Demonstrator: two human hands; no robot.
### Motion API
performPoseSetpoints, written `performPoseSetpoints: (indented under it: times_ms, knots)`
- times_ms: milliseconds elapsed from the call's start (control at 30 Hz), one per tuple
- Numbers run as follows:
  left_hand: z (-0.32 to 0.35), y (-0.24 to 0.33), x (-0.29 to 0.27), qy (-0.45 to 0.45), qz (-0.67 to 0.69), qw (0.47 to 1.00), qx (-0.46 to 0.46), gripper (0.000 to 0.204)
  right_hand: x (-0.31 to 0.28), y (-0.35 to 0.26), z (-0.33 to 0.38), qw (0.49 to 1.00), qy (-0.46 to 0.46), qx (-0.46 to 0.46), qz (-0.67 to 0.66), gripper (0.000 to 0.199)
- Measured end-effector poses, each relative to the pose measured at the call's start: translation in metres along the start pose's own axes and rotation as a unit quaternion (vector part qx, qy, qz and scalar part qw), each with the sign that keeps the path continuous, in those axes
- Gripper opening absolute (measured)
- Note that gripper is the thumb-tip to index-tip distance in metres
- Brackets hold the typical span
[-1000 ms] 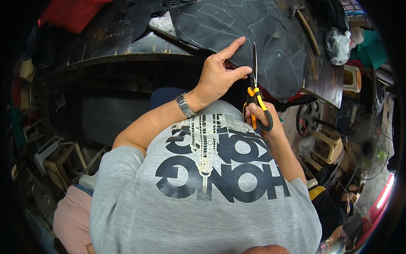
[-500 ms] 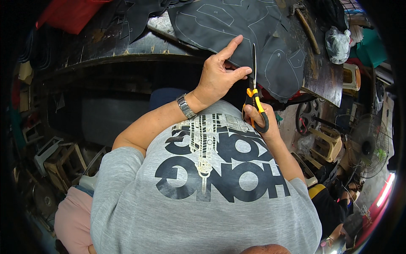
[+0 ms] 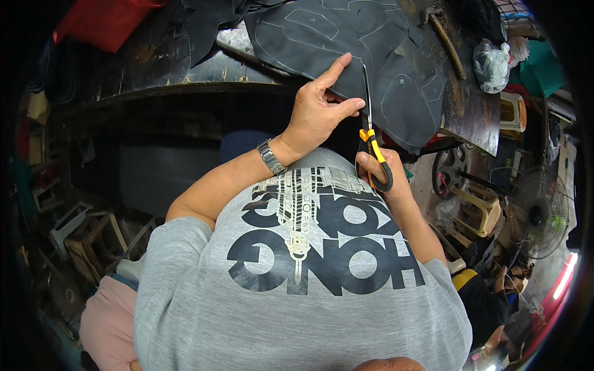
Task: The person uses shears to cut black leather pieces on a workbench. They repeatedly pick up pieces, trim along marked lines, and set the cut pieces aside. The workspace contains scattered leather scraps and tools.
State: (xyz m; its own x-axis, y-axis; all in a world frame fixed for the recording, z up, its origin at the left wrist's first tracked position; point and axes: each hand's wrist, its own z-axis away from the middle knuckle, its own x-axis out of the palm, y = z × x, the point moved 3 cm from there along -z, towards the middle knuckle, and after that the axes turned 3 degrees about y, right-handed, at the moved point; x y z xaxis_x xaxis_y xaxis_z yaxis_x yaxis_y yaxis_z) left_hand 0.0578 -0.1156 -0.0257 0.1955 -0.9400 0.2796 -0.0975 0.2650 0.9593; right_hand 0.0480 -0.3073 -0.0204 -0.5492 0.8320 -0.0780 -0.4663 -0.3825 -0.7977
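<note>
A large black leather-like sheet, marked with white pattern outlines, lies on the dark table and hangs over its near edge. My left hand, wearing a metal watch, holds the sheet's near edge. Its index finger stretches out on top, the thumb is close to the blades, and the other fingers curl below, partly hidden. In my right hand is a pair of scissors with yellow and black handles. The upper blade lies over the sheet between its left part and a hanging right flap; the lower blade is mostly hidden.
A hammer and a clear plastic bag lie on the table's right side. Red material is at the far left. Right of me are a stool and a fan; a person in pink is at lower left.
The scissors' blades have swung slightly left at the tip. The sheet's right flap has shifted a little left and down. My left hand has barely moved.
</note>
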Motion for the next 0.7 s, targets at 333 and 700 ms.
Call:
performPoseSetpoints:
  times_ms: [333,700]
  knots:
    - [0.003,0.002,0.000,-0.005,-0.005,1.000,0.002,0.074,0.006,-0.006,-0.007,0.997,-0.008,0.028,-0.066,0.036]
    - [0.002,0.001,0.000,0.000,0.000,1.000,-0.014,0.071,0.012,-0.009,-0.006,1.000,0.016,0.018,-0.005,0.035]
